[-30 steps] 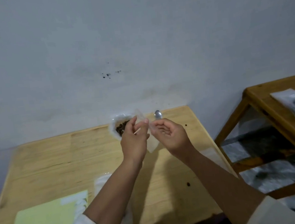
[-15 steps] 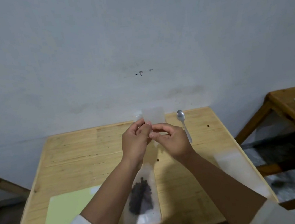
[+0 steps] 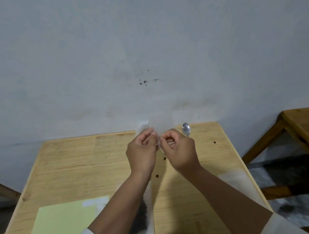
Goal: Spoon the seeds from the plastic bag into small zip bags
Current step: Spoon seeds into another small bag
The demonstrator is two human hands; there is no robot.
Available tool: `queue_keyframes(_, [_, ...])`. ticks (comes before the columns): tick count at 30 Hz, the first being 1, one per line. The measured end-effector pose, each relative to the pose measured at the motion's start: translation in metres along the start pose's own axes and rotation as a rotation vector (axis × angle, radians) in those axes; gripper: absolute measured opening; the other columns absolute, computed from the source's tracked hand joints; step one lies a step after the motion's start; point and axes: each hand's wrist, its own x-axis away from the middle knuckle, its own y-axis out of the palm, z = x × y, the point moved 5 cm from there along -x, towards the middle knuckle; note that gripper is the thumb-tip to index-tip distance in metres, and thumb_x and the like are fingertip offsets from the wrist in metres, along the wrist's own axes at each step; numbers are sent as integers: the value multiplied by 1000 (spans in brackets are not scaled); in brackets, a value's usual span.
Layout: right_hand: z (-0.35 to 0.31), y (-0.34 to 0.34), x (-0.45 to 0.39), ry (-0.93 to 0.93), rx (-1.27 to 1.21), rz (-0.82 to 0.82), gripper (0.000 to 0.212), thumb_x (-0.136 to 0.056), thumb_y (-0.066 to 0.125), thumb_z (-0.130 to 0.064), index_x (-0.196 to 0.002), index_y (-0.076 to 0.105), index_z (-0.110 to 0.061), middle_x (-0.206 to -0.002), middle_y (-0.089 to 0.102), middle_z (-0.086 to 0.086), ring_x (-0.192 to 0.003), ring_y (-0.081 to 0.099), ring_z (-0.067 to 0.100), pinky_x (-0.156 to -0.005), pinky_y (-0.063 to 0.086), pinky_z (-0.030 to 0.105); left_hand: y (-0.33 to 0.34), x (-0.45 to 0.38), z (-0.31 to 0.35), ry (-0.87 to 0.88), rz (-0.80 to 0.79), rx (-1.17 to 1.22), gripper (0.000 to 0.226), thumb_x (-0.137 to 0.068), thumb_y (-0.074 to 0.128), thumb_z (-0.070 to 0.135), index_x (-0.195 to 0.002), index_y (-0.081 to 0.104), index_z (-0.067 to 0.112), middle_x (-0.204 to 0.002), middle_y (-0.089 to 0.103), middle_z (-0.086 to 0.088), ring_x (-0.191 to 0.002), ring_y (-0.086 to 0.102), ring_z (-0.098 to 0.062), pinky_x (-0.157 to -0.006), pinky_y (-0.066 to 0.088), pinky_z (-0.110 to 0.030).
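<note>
Two hands meet above the wooden table [image 3: 74, 165]. At the far left lies a pale green sheet [image 3: 60, 231]; beside it, partly hidden under the left forearm, a filled zip bag [image 3: 143, 221] shows dark seeds. The left hand [image 3: 141, 153] and right hand [image 3: 180, 150] each pinch an edge of an empty small zip bag [image 3: 161, 122], held upright near the wall. It looks feather-light, limp and slick, so it is best taken at the stiffer zip rim, one lip per hand. A metal spoon [image 3: 186, 129] lies just right of the hands. A few loose seeds [image 3: 214, 142] dot the wood.
</note>
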Motion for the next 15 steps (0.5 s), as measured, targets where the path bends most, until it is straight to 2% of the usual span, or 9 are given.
queue_keyframes(3, [1,-5,-5,-76,58,-5,2,-88,61,-11,-86,59,-11,-72,61,-6,-69,61,8,-60,51,21,8,4,1,47,41,-43,15,-84,67,12,-94,71,24,-82,74,1,-78,71,-15,-80,57,-37])
queue_keyframes(6, [4,-10,-8,-152,50,-30,17,-88,58,-4,-95,67,-17,-83,68,-3,-75,64,10,-64,52,19,14,3,2,70,44,-78,20,-85,65,11,-93,70,29,-84,74,0,-79,72,-15,-82,57,-39])
queue_keyframes(9, [11,-15,-13,-56,-37,-67,22,-84,65,-3,-102,70,-14,-89,71,-1,-80,65,7,-71,50,11,18,1,1,83,44,-123,22,-85,65,12,-91,68,33,-87,74,2,-82,71,-12,-83,56,-37])
queue_keyframes(12, [15,-19,-20,23,-77,-107,19,-82,66,0,-97,71,-12,-79,69,-10,-76,65,0,-71,49,8,24,0,0,83,33,-174,18,-86,65,12,-97,70,26,-84,72,6,-79,71,-10,-81,57,-34])
queue_keyframes(15, [19,-23,-26,76,-65,-99,16,-83,66,-2,-88,72,-16,-69,65,-14,-66,63,-2,-64,48,8,26,-2,4,172,49,-338,17,-87,64,15,-103,70,19,-79,71,9,-73,70,-9,-76,57,-29])
